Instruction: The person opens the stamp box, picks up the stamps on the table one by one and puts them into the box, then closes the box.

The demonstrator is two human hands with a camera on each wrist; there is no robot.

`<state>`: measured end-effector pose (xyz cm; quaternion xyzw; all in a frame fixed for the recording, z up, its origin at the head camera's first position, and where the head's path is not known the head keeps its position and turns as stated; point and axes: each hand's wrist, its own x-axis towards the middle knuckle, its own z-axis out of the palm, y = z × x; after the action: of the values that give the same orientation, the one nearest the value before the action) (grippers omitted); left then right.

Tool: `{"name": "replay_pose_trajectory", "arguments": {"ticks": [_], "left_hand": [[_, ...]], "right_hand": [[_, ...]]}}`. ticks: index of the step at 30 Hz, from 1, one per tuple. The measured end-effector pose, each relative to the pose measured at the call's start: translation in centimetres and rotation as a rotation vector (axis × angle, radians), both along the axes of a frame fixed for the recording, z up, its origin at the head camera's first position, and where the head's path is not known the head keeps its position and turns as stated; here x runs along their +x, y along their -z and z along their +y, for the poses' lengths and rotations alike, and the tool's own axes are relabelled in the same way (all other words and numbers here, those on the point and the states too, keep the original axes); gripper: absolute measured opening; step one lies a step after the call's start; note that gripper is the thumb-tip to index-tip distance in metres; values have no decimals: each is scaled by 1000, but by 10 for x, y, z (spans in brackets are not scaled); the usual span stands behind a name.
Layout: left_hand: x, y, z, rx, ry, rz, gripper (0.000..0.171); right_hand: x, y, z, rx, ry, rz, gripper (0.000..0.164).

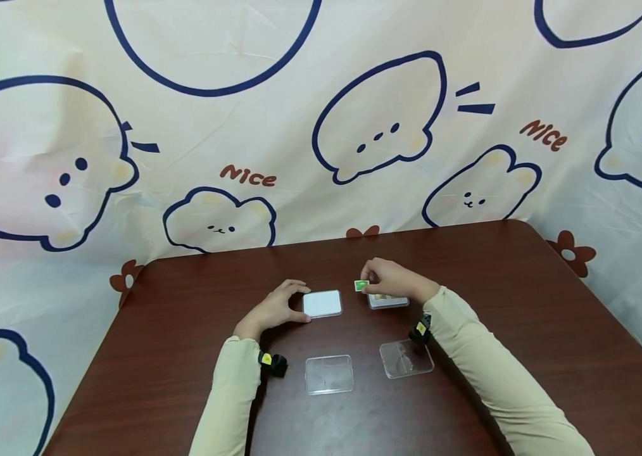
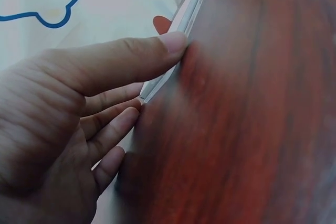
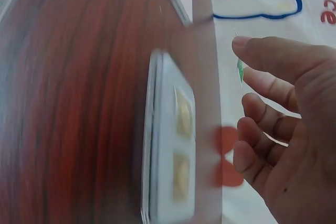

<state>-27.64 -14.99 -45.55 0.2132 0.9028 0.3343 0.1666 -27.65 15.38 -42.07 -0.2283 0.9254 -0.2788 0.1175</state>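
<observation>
My left hand holds a shallow clear box with a white inside by its left end, thumb at the near edge and fingers at the far edge. The thumb overlaps the box edge in the left wrist view. My right hand pinches a small green square with a pale border between thumb and index finger, raised above the table. Below that hand lies a second shallow box, partly hidden by it. Two yellowish squares show on its white inside in the right wrist view.
Two clear plastic lids lie on the brown table nearer to me, the right one close to my right wrist camera. A printed cloth hangs behind and beside the table.
</observation>
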Motion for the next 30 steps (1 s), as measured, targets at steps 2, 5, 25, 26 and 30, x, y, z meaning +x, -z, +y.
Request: {"name": "replay_pose_trajectory", "arguments": {"ticks": [2,5,25,26,30], "left_hand": [[0,0,1,-4,0,1,67],[0,-1,2,-15,-3,7,67],[-2,-3,0,-31,5,14,63],[-2,-3,0,-29,6,15,64],[-1,-2,0,-23,11,15,63]], "right_hand": [[-1,3,-10,3,-10,-3,15],[-3,5,-24,6,-21,-1,13],[-4,11,-89,106,-97,31,21],[-4,13,-90,116,-97,37,20],[-3,18,-95,136,-95,48,21]]}}
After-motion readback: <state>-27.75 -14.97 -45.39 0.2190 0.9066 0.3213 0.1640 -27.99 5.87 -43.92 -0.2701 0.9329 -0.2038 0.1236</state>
